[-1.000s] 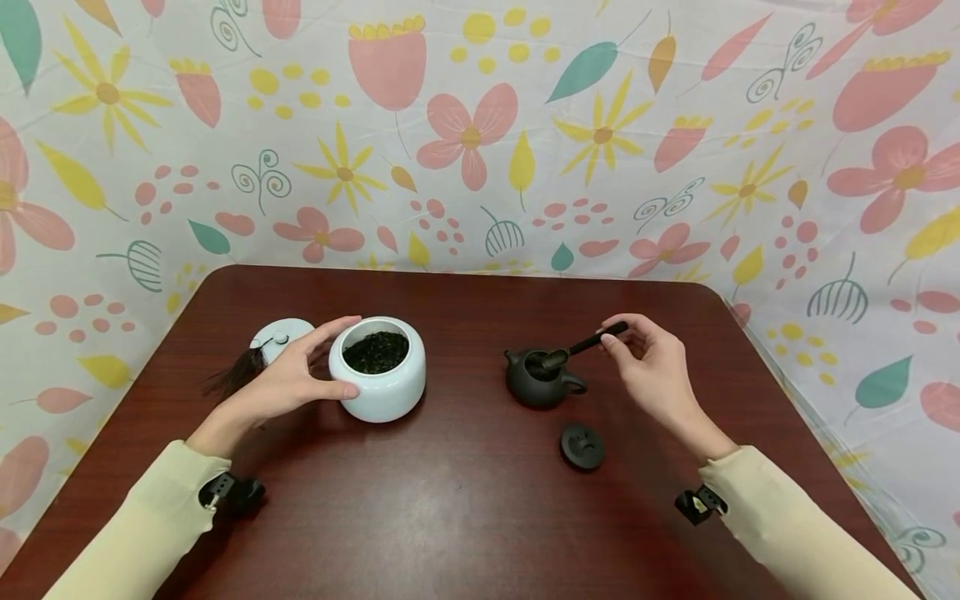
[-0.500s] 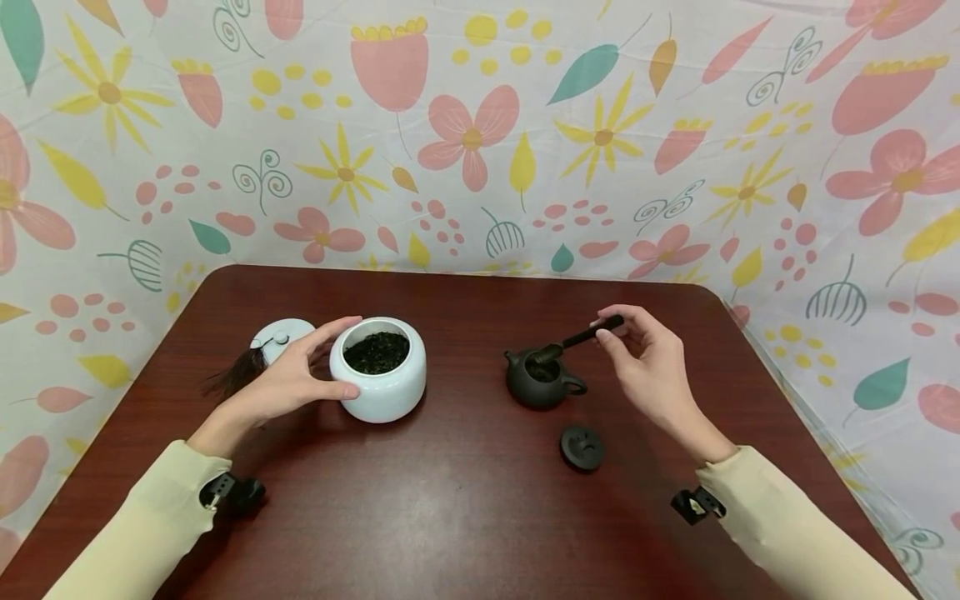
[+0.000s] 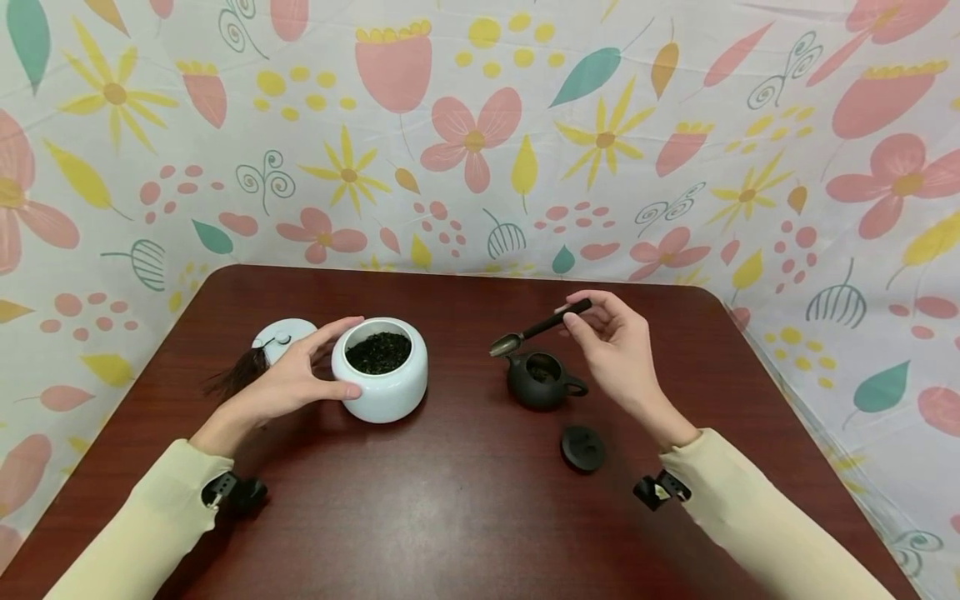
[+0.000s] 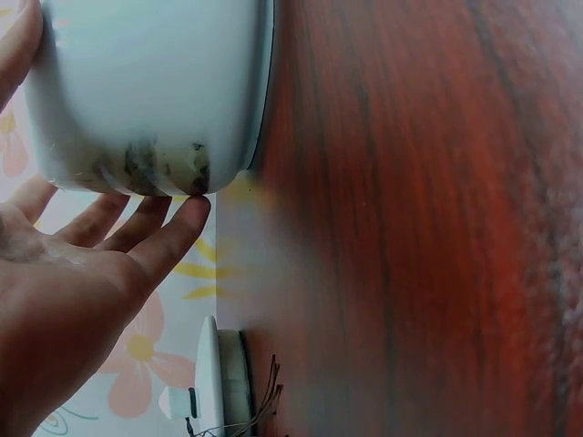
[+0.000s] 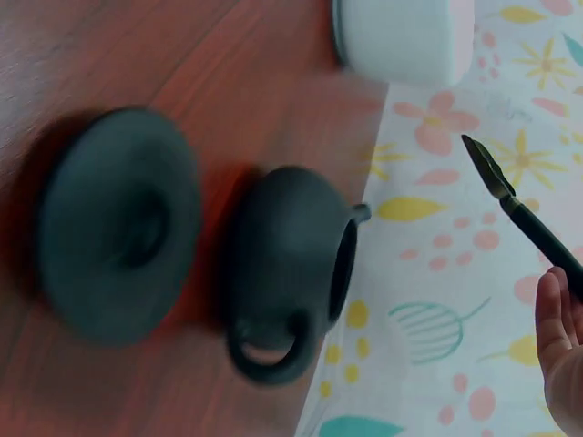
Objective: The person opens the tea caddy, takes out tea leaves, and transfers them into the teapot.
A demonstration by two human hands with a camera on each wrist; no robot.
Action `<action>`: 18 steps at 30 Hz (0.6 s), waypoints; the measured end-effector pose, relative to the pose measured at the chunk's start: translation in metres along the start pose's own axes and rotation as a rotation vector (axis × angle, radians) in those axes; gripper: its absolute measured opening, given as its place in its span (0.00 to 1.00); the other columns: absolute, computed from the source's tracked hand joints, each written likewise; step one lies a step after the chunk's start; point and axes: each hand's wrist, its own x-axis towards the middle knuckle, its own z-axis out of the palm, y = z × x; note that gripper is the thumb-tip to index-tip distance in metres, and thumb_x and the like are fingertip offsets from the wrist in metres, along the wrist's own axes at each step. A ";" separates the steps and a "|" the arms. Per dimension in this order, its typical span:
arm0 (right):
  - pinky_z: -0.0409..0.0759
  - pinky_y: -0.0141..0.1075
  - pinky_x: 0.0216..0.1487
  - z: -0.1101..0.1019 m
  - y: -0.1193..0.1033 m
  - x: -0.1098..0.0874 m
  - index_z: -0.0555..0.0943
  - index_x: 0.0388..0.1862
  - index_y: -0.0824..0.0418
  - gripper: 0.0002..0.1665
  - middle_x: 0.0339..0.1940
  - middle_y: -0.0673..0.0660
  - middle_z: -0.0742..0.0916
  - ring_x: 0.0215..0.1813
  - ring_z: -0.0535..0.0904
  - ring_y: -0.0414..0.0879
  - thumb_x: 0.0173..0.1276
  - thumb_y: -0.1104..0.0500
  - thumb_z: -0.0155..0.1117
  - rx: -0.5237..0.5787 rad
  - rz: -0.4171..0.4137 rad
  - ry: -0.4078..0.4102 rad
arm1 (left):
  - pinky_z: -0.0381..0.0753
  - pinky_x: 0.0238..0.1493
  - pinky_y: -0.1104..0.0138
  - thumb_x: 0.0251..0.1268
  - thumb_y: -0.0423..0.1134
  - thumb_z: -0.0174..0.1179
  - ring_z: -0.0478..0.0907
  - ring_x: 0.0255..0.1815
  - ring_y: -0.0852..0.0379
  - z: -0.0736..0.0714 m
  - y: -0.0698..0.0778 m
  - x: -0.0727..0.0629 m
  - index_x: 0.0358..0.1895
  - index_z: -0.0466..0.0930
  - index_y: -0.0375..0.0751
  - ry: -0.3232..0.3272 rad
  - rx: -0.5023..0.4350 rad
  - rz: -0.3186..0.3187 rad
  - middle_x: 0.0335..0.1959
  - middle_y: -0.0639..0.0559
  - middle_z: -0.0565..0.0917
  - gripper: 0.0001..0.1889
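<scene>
Scoop (image 3: 543,326) slants lower-left from my pinching right grip (image 3: 618,348), right of frame centre, toward white jar (image 3: 392,393) that my widely curved left grip (image 3: 296,375) holds.

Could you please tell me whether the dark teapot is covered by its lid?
No, the black lid lies on the table, apart from the open teapot.

Table (image 3: 442,508): was dark red-brown with visible grain; far corners were rounded, surface reflected light.
Backdrop cloth (image 3: 480,208): hung behind the table, white, slightly creased.
Cloth print (image 3: 600,140): showed flowers, leaves and dots, mainly pink, yellow and teal.
</scene>
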 end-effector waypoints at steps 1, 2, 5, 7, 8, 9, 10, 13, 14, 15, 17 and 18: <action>0.85 0.38 0.51 0.004 -0.001 0.002 0.81 0.58 0.68 0.12 0.48 0.66 0.89 0.44 0.88 0.47 0.78 0.69 0.63 0.009 -0.002 -0.005 | 0.75 0.63 0.68 0.58 0.32 0.79 0.67 0.75 0.44 0.000 0.000 0.000 0.83 0.61 0.49 -0.001 -0.001 0.001 0.77 0.44 0.71 0.50; 0.85 0.38 0.50 0.008 -0.003 0.004 0.81 0.58 0.67 0.12 0.48 0.66 0.89 0.45 0.88 0.47 0.79 0.68 0.64 0.017 -0.006 -0.010 | 0.75 0.62 0.68 0.58 0.32 0.79 0.67 0.75 0.44 -0.001 -0.001 0.000 0.83 0.61 0.49 0.000 0.000 0.000 0.76 0.45 0.71 0.50; 0.85 0.37 0.50 0.019 -0.007 0.010 0.81 0.58 0.67 0.12 0.48 0.65 0.89 0.47 0.88 0.49 0.79 0.68 0.64 0.046 -0.014 -0.026 | 0.76 0.62 0.68 0.59 0.32 0.79 0.68 0.75 0.45 -0.002 -0.001 0.000 0.83 0.61 0.50 -0.001 0.003 -0.003 0.76 0.45 0.71 0.50; 0.85 0.38 0.50 0.028 -0.011 0.014 0.81 0.58 0.67 0.12 0.48 0.65 0.89 0.47 0.88 0.52 0.79 0.68 0.64 0.070 -0.015 -0.036 | 0.76 0.62 0.67 0.59 0.33 0.79 0.68 0.74 0.45 -0.003 -0.002 0.000 0.83 0.61 0.50 -0.002 0.003 -0.003 0.76 0.45 0.72 0.50; 0.86 0.39 0.50 0.033 -0.013 0.016 0.81 0.57 0.67 0.12 0.48 0.65 0.89 0.47 0.88 0.54 0.78 0.68 0.64 0.082 -0.016 -0.040 | 0.76 0.62 0.67 0.59 0.33 0.79 0.69 0.74 0.45 -0.003 -0.002 0.000 0.83 0.61 0.51 -0.001 0.005 -0.005 0.76 0.45 0.72 0.50; 0.86 0.40 0.51 0.037 -0.015 0.018 0.81 0.57 0.67 0.11 0.48 0.65 0.89 0.47 0.88 0.56 0.78 0.68 0.64 0.099 -0.017 -0.044 | 0.76 0.62 0.67 0.58 0.33 0.79 0.69 0.74 0.45 -0.004 -0.002 0.000 0.83 0.61 0.51 -0.001 0.005 -0.005 0.76 0.45 0.72 0.50; 0.86 0.42 0.51 0.042 -0.017 0.020 0.81 0.57 0.67 0.11 0.48 0.65 0.89 0.46 0.88 0.58 0.78 0.69 0.64 0.113 -0.019 -0.047 | 0.76 0.62 0.67 0.58 0.33 0.79 0.69 0.74 0.45 -0.004 -0.002 0.000 0.83 0.61 0.52 0.000 0.005 -0.005 0.76 0.45 0.72 0.50; 0.86 0.46 0.51 0.056 -0.023 0.025 0.81 0.56 0.69 0.11 0.49 0.64 0.89 0.46 0.88 0.60 0.77 0.70 0.64 0.148 -0.029 -0.058 | 0.76 0.62 0.68 0.58 0.33 0.80 0.69 0.74 0.46 -0.004 -0.001 0.000 0.83 0.62 0.53 0.002 0.005 -0.004 0.76 0.46 0.72 0.50; 0.86 0.47 0.51 0.061 -0.025 0.026 0.81 0.55 0.69 0.11 0.49 0.63 0.89 0.46 0.88 0.61 0.77 0.70 0.64 0.162 -0.034 -0.063 | 0.76 0.62 0.68 0.58 0.33 0.80 0.68 0.75 0.46 -0.004 -0.001 0.000 0.83 0.62 0.53 0.001 0.005 -0.003 0.76 0.46 0.72 0.50; 0.86 0.48 0.51 0.065 -0.027 0.028 0.81 0.55 0.70 0.11 0.49 0.63 0.89 0.46 0.88 0.61 0.77 0.71 0.65 0.176 -0.037 -0.067 | 0.76 0.62 0.68 0.58 0.33 0.80 0.68 0.75 0.46 -0.004 -0.002 0.000 0.83 0.62 0.53 -0.001 0.004 -0.002 0.76 0.46 0.72 0.50; 0.86 0.48 0.51 0.074 -0.029 0.030 0.81 0.55 0.71 0.11 0.50 0.63 0.89 0.46 0.88 0.62 0.76 0.72 0.64 0.204 -0.038 -0.080 | 0.75 0.62 0.68 0.58 0.33 0.79 0.68 0.75 0.46 -0.003 -0.002 0.000 0.83 0.61 0.53 -0.005 0.000 -0.002 0.76 0.46 0.72 0.50; 0.86 0.47 0.51 0.079 -0.030 0.031 0.81 0.54 0.71 0.10 0.50 0.63 0.89 0.46 0.88 0.62 0.76 0.72 0.64 0.213 -0.038 -0.087 | 0.75 0.62 0.68 0.58 0.33 0.79 0.68 0.75 0.46 -0.003 -0.002 0.000 0.83 0.61 0.52 -0.006 -0.003 -0.003 0.76 0.46 0.72 0.51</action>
